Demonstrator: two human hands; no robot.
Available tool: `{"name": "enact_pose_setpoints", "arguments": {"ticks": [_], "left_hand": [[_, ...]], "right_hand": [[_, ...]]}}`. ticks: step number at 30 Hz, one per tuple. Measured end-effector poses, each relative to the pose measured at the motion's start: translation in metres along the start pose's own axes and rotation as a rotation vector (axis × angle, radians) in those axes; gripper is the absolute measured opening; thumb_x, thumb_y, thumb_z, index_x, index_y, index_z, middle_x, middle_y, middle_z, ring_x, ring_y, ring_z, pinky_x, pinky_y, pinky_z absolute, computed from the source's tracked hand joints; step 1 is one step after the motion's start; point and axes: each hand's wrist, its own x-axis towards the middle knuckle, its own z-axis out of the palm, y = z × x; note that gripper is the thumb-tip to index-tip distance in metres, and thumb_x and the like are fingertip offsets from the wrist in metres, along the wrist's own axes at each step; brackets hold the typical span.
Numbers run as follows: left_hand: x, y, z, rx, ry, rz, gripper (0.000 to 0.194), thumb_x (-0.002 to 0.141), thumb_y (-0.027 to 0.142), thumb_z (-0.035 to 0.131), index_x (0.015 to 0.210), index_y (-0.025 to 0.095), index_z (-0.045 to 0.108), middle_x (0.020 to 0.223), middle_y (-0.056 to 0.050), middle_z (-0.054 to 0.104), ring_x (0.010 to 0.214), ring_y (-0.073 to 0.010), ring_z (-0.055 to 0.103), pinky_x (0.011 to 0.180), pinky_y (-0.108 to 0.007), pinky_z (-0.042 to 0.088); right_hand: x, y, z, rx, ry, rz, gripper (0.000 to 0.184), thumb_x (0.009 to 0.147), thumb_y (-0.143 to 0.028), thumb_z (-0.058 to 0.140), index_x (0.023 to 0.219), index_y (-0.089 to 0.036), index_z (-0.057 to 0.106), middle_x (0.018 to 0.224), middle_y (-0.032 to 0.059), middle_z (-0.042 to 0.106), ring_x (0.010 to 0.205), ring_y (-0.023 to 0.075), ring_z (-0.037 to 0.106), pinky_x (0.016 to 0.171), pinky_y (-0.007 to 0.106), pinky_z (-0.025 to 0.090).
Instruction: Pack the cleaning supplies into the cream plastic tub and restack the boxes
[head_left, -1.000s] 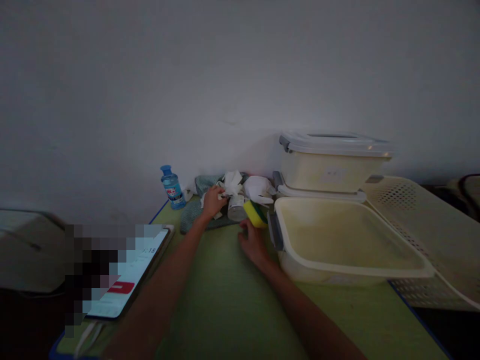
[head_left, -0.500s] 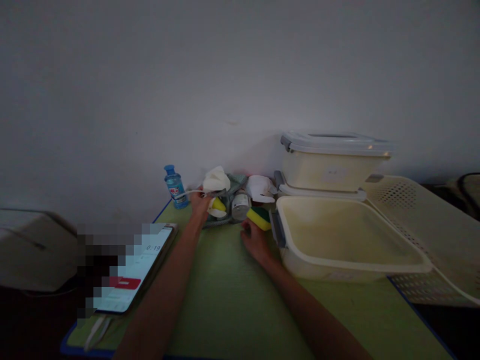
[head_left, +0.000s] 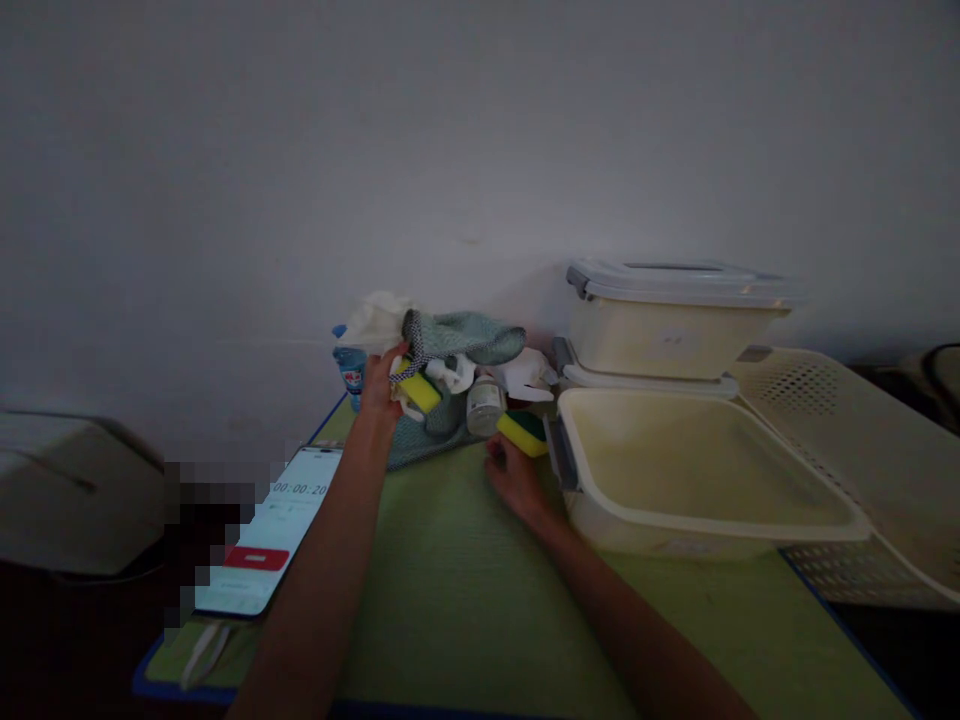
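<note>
My left hand (head_left: 382, 390) is closed at the left of a heap, gripping a bunch with the grey-green cloth (head_left: 469, 335), which is raised off the table on this side. A white crumpled cloth or tissue (head_left: 379, 318) and a yellow sponge (head_left: 421, 390) are bunched against the same hand; its fingertips are partly hidden. My right hand (head_left: 517, 485) has its fingers closed on the lower edge of a green-and-yellow sponge (head_left: 521, 433). Just behind that sponge a clear jar (head_left: 486, 405) lies on its side, beside a white crumpled item (head_left: 527, 373).
A blue bottle (head_left: 351, 375) stands behind my left hand. A phone (head_left: 262, 540) showing a timer lies at left. To the right are an open cream bin (head_left: 697, 530), a lidded box (head_left: 667, 335) behind it and a perforated basket (head_left: 862, 430). The wall closes off the back.
My left hand has moved left and up, lifting and spreading the grey-green cloth with the white crumpled piece and the yellow sponge. My right hand has stayed at the green-and-yellow sponge.
</note>
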Motion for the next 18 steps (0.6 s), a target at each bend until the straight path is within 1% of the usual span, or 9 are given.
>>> {"name": "enact_pose_setpoints", "arguments": {"ticks": [2,3,6,7,8,10,12,16,18], "left_hand": [[-0.003,-0.003,0.001,0.033,-0.051,-0.012,0.030,0.045,0.025,0.072,0.068,0.018,0.054,0.059,0.005,0.059,0.052,-0.0104,0.054,0.051,-0.022,0.043],[-0.003,-0.006,0.001,0.101,-0.110,-0.019,0.030,0.046,0.025,0.072,0.070,0.017,0.056,0.062,0.004,0.060,0.054,-0.0121,0.055,0.052,-0.023,0.044],[-0.004,-0.020,-0.005,0.435,-0.346,-0.018,0.026,0.048,0.022,0.071,0.070,0.016,0.059,0.064,0.000,0.063,0.065,-0.0182,0.059,0.064,-0.030,0.047],[-0.004,-0.026,-0.007,0.527,-0.402,-0.006,0.024,0.049,0.021,0.071,0.070,0.017,0.059,0.065,0.000,0.063,0.070,-0.0198,0.060,0.070,-0.033,0.047],[-0.005,-0.032,-0.010,0.581,-0.431,0.008,0.023,0.050,0.020,0.070,0.070,0.018,0.059,0.066,-0.001,0.063,0.075,-0.0209,0.060,0.076,-0.035,0.047],[-0.006,-0.041,-0.016,0.580,-0.427,0.029,0.022,0.053,0.019,0.068,0.073,0.019,0.058,0.071,-0.002,0.064,0.084,-0.0222,0.060,0.085,-0.038,0.044],[-0.007,-0.048,-0.023,0.577,-0.429,0.043,0.023,0.055,0.019,0.067,0.076,0.020,0.057,0.075,-0.003,0.064,0.089,-0.0228,0.059,0.089,-0.039,0.042],[-0.006,-0.056,-0.035,0.572,-0.418,0.066,0.033,0.045,0.015,0.072,0.072,0.020,0.056,0.075,-0.004,0.063,0.090,-0.0244,0.060,0.088,-0.038,0.043],[-0.003,-0.059,-0.037,0.569,-0.355,0.098,0.037,0.041,0.013,0.074,0.072,0.020,0.056,0.076,-0.004,0.063,0.089,-0.0248,0.060,0.085,-0.037,0.045]], "right_hand": [[0.000,0.000,-0.001,-0.004,-0.007,-0.005,0.014,0.066,-0.014,0.044,0.077,-0.021,0.047,0.079,0.0032,0.056,0.079,0.0188,0.055,0.075,0.034,0.044],[0.000,0.000,-0.001,-0.006,-0.009,-0.006,0.013,0.066,-0.014,0.044,0.077,-0.021,0.047,0.079,0.0032,0.056,0.079,0.0187,0.055,0.075,0.034,0.044],[0.000,0.001,0.001,-0.011,-0.010,-0.007,0.013,0.066,-0.013,0.043,0.076,-0.020,0.048,0.078,0.0033,0.056,0.078,0.0185,0.055,0.074,0.033,0.044],[0.000,0.001,0.001,-0.013,-0.010,-0.007,0.013,0.066,-0.013,0.043,0.076,-0.020,0.048,0.078,0.0032,0.056,0.077,0.0184,0.055,0.074,0.033,0.044],[0.000,0.002,0.002,-0.015,-0.010,-0.008,0.013,0.067,-0.013,0.043,0.076,-0.020,0.049,0.077,0.0030,0.056,0.077,0.0182,0.055,0.074,0.033,0.045],[0.000,0.003,0.002,-0.018,-0.008,-0.011,0.014,0.067,-0.013,0.042,0.077,-0.020,0.050,0.078,0.0029,0.057,0.076,0.0181,0.055,0.073,0.034,0.045],[0.000,0.004,0.002,-0.020,-0.005,-0.017,0.015,0.068,-0.013,0.043,0.078,-0.020,0.051,0.079,0.0029,0.058,0.078,0.0182,0.056,0.074,0.034,0.045],[-0.001,0.003,0.002,-0.017,0.004,-0.040,0.014,0.069,-0.013,0.046,0.080,-0.020,0.051,0.081,0.0028,0.060,0.078,0.0176,0.058,0.074,0.034,0.046],[-0.002,0.000,0.001,-0.016,0.005,-0.061,0.013,0.070,-0.013,0.046,0.079,-0.020,0.051,0.080,0.0028,0.060,0.077,0.0174,0.058,0.073,0.033,0.046]]}}
